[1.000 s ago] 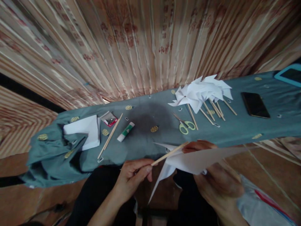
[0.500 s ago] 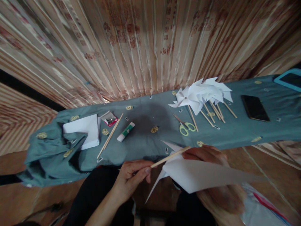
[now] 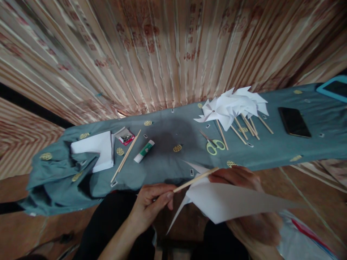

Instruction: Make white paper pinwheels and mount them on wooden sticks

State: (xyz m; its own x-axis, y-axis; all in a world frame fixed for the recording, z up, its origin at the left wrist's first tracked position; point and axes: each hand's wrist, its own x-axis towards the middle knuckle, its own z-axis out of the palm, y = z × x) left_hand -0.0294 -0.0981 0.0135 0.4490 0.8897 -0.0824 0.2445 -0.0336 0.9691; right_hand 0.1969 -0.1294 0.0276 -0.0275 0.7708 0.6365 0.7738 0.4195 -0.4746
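My left hand [image 3: 154, 204] is closed round one end of a wooden stick [image 3: 195, 179], thumb on top. The stick slants up to the right and lies across a white paper pinwheel [image 3: 225, 202]. Behind the paper, my right hand [image 3: 241, 180] has its fingers closed on the pinwheel near the stick's far end; the paper hides part of that hand. Both hands are above my lap at the near edge of the cloth-covered table [image 3: 162, 169]. Past them lie scissors with green handles [image 3: 215, 145] and a glue stick [image 3: 144, 151].
Several finished paper pinwheels [image 3: 235, 106] lie in a row on their sticks. A black phone [image 3: 294, 122] and a blue-framed tablet [image 3: 334, 90] are at right. On the left are white paper sheets [image 3: 104, 150], an open box of small metal pieces [image 3: 126, 137] and loose sticks [image 3: 126, 155].
The view has shifted very slightly. Both hands keep hold of the stick and the pinwheel in nearly the same pose.
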